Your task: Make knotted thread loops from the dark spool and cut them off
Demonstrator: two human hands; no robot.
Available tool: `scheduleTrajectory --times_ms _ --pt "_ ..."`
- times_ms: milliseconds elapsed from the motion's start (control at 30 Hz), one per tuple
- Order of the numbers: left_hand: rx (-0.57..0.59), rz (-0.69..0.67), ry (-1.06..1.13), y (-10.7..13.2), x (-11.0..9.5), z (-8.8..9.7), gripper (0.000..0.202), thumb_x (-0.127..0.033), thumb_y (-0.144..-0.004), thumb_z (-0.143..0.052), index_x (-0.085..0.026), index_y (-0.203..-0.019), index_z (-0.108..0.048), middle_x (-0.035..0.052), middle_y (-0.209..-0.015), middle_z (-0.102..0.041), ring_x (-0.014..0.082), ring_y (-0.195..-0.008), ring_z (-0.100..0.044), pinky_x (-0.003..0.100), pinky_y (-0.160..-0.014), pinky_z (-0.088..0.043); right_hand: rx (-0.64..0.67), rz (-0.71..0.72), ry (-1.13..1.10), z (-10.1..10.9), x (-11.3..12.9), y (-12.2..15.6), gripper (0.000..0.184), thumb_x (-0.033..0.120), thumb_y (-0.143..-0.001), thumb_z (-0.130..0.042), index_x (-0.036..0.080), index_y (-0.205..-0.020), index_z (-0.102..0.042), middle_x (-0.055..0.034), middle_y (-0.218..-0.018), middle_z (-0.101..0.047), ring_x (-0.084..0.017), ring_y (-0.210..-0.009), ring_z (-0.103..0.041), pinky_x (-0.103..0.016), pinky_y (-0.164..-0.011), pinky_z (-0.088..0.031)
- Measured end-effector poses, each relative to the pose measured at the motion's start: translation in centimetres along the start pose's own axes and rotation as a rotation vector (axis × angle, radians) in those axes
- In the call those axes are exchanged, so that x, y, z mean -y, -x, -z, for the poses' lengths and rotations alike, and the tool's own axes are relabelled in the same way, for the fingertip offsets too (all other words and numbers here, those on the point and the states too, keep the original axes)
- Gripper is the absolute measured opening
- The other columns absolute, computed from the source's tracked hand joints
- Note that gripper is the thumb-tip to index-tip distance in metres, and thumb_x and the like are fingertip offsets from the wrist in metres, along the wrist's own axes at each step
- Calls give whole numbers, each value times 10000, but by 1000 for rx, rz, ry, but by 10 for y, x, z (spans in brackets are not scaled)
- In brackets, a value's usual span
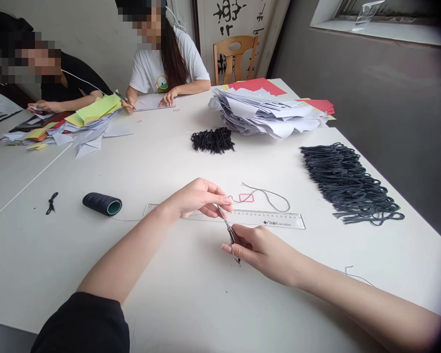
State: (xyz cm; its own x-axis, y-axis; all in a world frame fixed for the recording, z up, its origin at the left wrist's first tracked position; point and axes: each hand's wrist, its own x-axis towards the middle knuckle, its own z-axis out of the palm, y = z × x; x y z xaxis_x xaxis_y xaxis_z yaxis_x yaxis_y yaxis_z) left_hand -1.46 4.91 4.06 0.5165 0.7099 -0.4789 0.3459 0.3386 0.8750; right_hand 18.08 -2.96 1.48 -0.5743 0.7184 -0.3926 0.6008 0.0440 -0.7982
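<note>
Head view: one slim metal scissors-like tool (230, 235) lies on a diagonal, its narrow tip pointing up and left over one clear plastic ruler (264, 219), its looped end down and right. The right hand (259, 250) presses its fingers around the shank. The left hand (198, 198) brings thumb and forefinger together at the tip; whatever they pinch is too fine to tell. One dark thread spool (102, 204), one grey cord loop (268, 197), one small red square (246, 197) and two heaps of black loops (349, 184) lie on the white table (169, 309).
</note>
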Motion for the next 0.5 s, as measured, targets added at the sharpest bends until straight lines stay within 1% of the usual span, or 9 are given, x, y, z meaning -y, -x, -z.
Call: scheduleTrajectory --times_ms 100,167,267,333,433,500 --pt "-9 8 -4 0 0 0 231 -377 -756 -724 -151 -805 -724 89 -941 -740 167 -804 -703 230 -668 -520 -4 9 51 2 0 1 391 523 -920 -410 191 -715 -437 14 -656 -569 -89 -527 -413 -242 -512 -342" --pt "-27 17 -9 0 0 1 252 -394 -746 -731 -153 -817 -722 93 -963 -739 178 -803 -709 238 -672 -524 25 13 102 3 1 2 349 473 -912 -448 191 -707 -431 16 -654 -594 -90 -519 -434 -239 -510 -342" --pt "-49 23 -20 0 1 2 290 -420 -733 -737 -153 -844 -726 102 -987 -737 194 -818 -714 245 -681 -528 39 36 234 4 1 6 159 324 -863 -548 201 -773 -500 21 -699 -631 -104 -550 -500 -232 -514 -339" --pt "-51 26 -28 0 1 2 305 -432 -729 -737 -155 -858 -732 105 -997 -735 198 -818 -716 245 -681 -530 25 85 334 3 1 7 29 235 -850 -564 212 -859 -550 12 -764 -647 -121 -602 -547 -232 -528 -344" --pt "-42 26 -32 1 0 1 305 -443 -739 -724 -163 -861 -734 102 -1001 -734 199 -789 -720 252 -675 -533 -2 222 535 -2 -1 9 87 103 -851 -531 184 -874 -555 -17 -782 -630 -134 -635 -568 -236 -535 -339" --pt "-34 26 -23 1 0 0 294 -441 -749 -713 -169 -857 -728 95 -1008 -733 198 -769 -722 256 -670 -534 -37 338 685 -6 -3 10 186 -6 -794 -511 169 -847 -541 -14 -737 -588 -125 -598 -539 -234 -515 -316"
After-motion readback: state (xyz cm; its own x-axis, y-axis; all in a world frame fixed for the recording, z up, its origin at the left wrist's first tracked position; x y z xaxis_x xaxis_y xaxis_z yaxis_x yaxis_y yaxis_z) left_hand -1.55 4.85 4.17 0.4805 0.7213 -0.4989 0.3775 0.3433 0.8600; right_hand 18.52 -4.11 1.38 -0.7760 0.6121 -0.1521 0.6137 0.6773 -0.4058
